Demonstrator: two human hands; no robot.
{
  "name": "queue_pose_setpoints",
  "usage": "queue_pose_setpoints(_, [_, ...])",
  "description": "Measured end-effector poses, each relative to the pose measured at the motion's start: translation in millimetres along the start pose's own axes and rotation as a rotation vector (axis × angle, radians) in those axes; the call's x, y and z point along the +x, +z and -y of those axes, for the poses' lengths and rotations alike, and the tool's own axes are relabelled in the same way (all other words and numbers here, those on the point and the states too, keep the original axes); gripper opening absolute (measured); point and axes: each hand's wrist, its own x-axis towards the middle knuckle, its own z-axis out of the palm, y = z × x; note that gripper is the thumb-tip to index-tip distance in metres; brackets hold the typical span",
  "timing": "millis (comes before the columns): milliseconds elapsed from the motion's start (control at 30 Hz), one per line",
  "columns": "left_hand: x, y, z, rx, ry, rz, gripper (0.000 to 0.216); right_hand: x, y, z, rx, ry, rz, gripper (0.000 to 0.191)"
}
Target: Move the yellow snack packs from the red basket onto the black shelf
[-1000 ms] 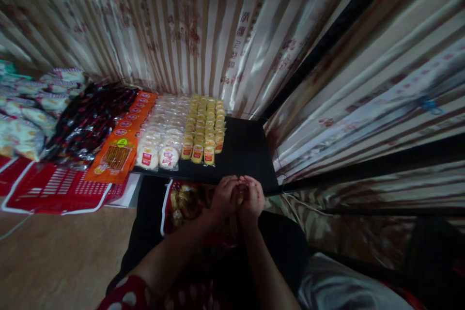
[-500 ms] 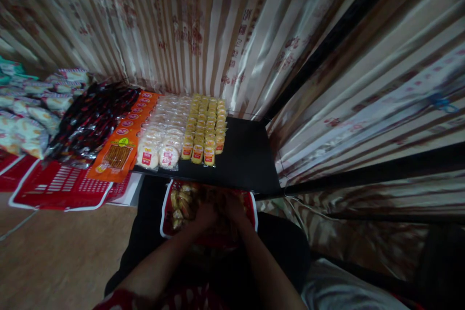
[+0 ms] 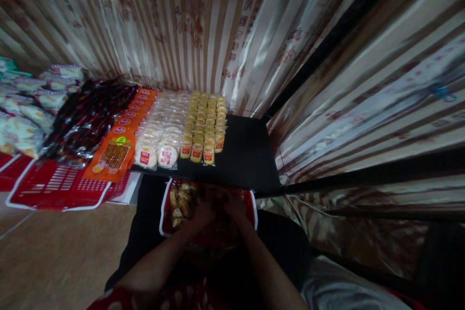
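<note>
Red basket: near edge of black shelf, long axis left-right, holding small yellow packets. Left hand and right hand inside, among packets; grip too dark to tell. Far: yellow packet rows, running near-far.

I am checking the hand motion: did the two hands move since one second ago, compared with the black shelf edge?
Yes. Both the left hand and right hand went down from the black shelf edge into the red basket.
</note>
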Motion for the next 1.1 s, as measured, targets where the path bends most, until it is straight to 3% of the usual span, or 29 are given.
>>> queue_pose_setpoints(167, [-17.0,-9.6,-7.3,-0.093,0.05,-0.073,0.044,-9.2,-16.2,5.1,0.294,0.046,-0.11,0.036])
queue_pose_setpoints(367, [-43.6,-19.2,-23.9,-0.377,0.314,-0.384,0.042,-21.7,-16.1,6.2,0.684,0.004,-0.26,0.029])
queue_pose_setpoints(633, [-68.1,-19.9,-29.4,-0.421,0.438,-0.379,0.056,-44.3,-32.5,24.7,0.908,-0.041,-0.207,0.034])
queue_pose_setpoints(833, [-73.6,-23.5,-43.6,-0.638,0.242,-0.454,0.045,-51.3,-57.8,39.5,1.18,-0.075,-0.132,0.044])
queue_pose_setpoints(1000, [-67.1,-37.3,-54.4,-0.696,0.162,-0.48,0.031,-44.0,-58.6,37.8,1.221,-0.104,-0.217,0.055])
queue_pose_setpoints(1100, [-59.2,-43.1,-58.4,-0.697,0.153,-0.517,0.028,-40.7,-57.0,37.9,1.217,-0.148,-0.213,0.049])
